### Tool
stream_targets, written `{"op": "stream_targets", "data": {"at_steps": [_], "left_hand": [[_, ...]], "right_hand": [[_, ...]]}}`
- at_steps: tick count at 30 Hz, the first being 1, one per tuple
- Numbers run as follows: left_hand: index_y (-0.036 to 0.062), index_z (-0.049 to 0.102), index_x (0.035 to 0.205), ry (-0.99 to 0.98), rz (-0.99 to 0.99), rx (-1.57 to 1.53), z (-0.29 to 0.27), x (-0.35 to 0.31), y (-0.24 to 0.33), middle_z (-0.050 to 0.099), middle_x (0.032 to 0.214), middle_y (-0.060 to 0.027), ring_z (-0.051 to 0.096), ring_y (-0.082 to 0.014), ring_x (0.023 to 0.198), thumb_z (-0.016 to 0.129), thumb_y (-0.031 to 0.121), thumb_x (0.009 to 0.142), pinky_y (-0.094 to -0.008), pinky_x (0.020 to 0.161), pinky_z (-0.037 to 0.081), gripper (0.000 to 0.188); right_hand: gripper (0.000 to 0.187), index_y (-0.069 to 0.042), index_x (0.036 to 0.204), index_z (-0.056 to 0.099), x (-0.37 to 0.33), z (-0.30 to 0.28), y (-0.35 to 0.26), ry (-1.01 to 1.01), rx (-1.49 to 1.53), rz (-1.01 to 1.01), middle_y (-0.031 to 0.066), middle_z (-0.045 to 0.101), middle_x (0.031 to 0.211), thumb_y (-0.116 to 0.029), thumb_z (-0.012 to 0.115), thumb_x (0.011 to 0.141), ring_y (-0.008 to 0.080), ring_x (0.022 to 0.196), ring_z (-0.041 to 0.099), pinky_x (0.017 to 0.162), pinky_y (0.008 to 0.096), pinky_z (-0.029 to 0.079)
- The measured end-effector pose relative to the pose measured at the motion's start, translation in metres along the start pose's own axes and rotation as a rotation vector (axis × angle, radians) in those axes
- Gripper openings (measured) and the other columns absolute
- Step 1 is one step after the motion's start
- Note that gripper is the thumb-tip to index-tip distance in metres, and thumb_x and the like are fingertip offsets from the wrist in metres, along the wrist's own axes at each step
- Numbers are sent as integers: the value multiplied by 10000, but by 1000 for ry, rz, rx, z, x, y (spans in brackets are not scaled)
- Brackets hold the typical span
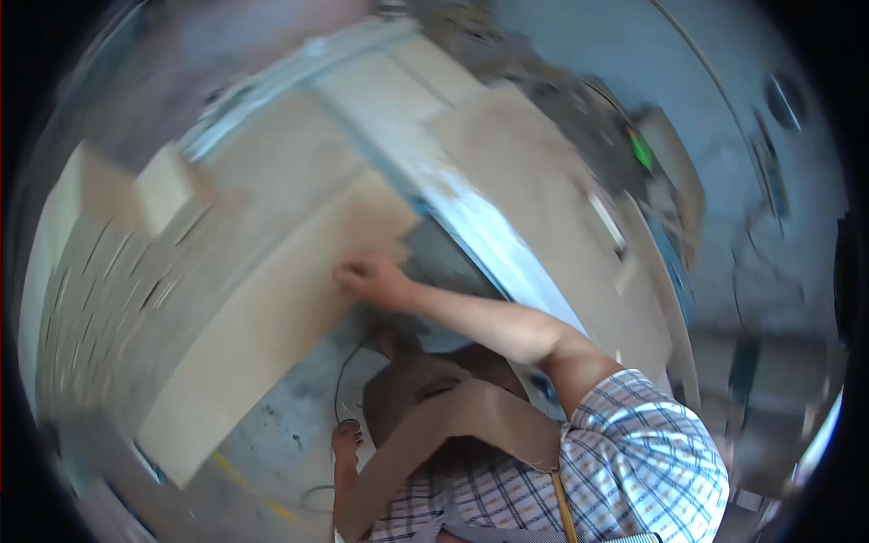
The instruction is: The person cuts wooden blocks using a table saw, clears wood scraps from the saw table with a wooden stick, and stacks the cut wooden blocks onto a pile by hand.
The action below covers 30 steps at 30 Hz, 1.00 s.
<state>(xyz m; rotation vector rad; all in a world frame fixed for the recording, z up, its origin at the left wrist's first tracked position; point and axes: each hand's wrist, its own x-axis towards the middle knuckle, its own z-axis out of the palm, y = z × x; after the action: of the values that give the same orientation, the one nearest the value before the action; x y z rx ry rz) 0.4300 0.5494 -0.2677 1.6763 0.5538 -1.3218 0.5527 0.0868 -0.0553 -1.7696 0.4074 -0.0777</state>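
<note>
My right hand [369, 277] reaches across from the right, its fingers curled in over a long pale-brown board [262, 317], near the board's near edge. Whether anything is pinched in the fingers is blurred and cannot be made out. Low in the view, my left hand [347, 436] hangs beside the brown cloth [453, 407] over my front. Its fingers look bent inward, and what they hold, if anything, is too small to name. A thin dark cord [339, 385] curves down close to this hand.
Stacked boards or panels [109, 299] stand at the left. A pale metal rail [489, 235] runs diagonally past the boards, with a wide brown panel [561, 217] beyond it. A bright green object [641, 149] lies at the far right. The grey floor [272, 443] has a yellow line.
</note>
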Motion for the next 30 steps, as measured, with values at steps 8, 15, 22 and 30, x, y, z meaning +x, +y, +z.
{"op": "stream_targets", "data": {"at_steps": [8, 15, 22, 30], "left_hand": [[27, 658, 1094, -58, -12, 426, 13, 50, 53, 662, 903, -73, 639, -184, 716, 686, 191, 942, -339, 585, 515, 226], [44, 628, 1197, -78, 207, 692, 99, 7, 142, 692, 967, -65, 684, -175, 801, 664, 195, 982, -314, 644, 552, 265], [29, 602, 1300, -128, 240, 861, 206, -41, 130, 707, 1050, -88, 686, -187, 860, 689, 229, 977, -338, 713, 558, 390], [-1, 569, 1382, -217, 212, 1181, 235, -73, 121, 715, 1122, -126, 697, -229, 928, 711, 296, 964, -371, 798, 570, 532]], "right_hand": [[404, -34, 1255, 607, -417, -167, 139, 973, -743, 362, 210, 637, 1234, -22, 663, 855, 422, 1163, 616, 1037, 475, 494], [501, -13, 1315, 559, -702, -189, 195, 1144, -914, 1253, 234, 582, 1345, -102, 631, 828, 443, 1257, 557, 993, 564, 501], [294, -31, 1227, 607, -763, -185, 190, 897, -892, 1155, 228, 616, 1222, -91, 564, 942, 442, 1181, 597, 928, 572, 500], [272, 3, 1244, 599, -546, -196, 155, 980, -248, 308, 232, 643, 1035, -143, 530, 1026, 381, 956, 638, 844, 489, 502]]}}
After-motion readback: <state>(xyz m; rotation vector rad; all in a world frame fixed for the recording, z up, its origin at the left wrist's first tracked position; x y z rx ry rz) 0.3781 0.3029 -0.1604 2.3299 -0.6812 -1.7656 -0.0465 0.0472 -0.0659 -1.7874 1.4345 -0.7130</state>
